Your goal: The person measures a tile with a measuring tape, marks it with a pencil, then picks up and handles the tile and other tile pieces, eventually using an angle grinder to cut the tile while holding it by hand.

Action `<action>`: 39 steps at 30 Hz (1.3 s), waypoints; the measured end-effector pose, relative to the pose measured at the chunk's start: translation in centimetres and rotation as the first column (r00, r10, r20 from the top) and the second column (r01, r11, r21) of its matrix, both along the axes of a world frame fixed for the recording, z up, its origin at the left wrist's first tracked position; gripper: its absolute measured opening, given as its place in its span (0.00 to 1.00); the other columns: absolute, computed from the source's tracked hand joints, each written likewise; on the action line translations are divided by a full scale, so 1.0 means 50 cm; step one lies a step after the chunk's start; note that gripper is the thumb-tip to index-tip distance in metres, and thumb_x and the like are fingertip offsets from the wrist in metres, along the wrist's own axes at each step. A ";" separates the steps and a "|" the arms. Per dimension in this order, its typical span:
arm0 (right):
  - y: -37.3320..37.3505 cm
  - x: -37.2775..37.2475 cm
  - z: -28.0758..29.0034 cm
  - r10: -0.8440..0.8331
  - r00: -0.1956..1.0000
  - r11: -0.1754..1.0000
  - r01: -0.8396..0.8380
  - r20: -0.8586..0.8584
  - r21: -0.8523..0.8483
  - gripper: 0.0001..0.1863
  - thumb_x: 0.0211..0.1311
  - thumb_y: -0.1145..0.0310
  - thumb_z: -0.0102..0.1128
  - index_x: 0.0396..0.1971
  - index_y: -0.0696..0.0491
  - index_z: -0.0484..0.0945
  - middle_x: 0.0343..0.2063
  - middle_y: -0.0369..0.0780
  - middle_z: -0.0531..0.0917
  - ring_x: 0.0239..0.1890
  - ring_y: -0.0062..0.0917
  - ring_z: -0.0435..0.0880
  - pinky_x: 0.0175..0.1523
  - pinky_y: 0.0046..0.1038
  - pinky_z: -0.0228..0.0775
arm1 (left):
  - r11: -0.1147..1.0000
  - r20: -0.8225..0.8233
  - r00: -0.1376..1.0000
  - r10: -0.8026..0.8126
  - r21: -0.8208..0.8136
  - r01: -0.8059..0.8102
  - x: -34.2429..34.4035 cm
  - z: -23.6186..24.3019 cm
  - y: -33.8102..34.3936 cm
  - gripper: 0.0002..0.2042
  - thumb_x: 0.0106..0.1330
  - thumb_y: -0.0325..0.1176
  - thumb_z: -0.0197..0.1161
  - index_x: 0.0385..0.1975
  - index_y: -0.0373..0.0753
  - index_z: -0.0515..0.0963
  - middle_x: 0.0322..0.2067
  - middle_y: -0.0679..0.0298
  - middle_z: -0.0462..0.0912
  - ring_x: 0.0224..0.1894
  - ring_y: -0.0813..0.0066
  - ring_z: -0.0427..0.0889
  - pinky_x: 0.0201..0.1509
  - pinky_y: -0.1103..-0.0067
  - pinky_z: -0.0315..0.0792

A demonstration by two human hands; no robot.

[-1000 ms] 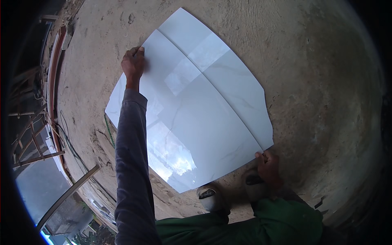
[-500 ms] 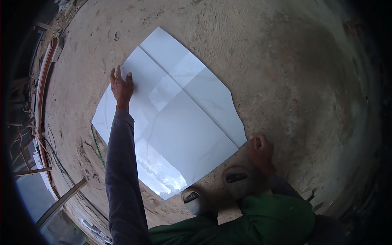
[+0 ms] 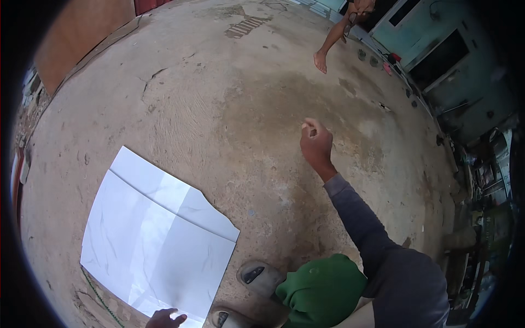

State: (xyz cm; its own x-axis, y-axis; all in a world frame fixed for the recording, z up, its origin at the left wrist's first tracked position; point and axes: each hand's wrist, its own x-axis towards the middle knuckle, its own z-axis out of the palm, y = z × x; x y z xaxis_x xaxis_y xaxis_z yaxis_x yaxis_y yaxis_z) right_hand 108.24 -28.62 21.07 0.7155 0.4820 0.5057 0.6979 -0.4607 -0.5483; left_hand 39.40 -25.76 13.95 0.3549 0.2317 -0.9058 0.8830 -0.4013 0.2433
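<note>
Glossy white marbled tiles [image 3: 158, 240] lie on the ground at the lower left. One large tile has a narrower white piece [image 3: 164, 188] along its far edge, with a straight seam between them; the narrow piece's right end is cut unevenly. Low in the view, my left hand [image 3: 165, 318] is over the near part of the large tile, thumb apart from the fingers, holding nothing visible. My right hand [image 3: 317, 143] is raised off to the right, away from the tiles. Its fingers are curled against the thumb; whatever they may pinch is too small to make out.
My sandals [image 3: 260, 277] stand beside the tiles' right edge. A green cord [image 3: 101, 298] lies at their left. Another person's bare leg [image 3: 328, 49] shows at the far right. A brown board [image 3: 82, 38] stands far left; a pale green wall [image 3: 421, 44] rises far right.
The view has swung to the right. My right hand has moved from the tile's near right corner outward and up. My left hand has left the tile's far left edge for its near part.
</note>
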 end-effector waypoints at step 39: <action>0.049 -0.627 0.211 0.708 -0.106 -0.350 -0.911 -0.698 -0.217 0.05 0.64 0.78 0.57 0.31 0.60 0.81 0.17 0.42 0.79 0.17 0.24 0.78 0.29 0.30 0.68 | 0.609 0.794 0.330 0.510 -0.063 -0.791 0.116 0.197 -0.130 0.10 0.74 0.35 0.70 0.44 0.35 0.89 0.38 0.61 0.92 0.40 0.72 0.88 0.49 0.74 0.80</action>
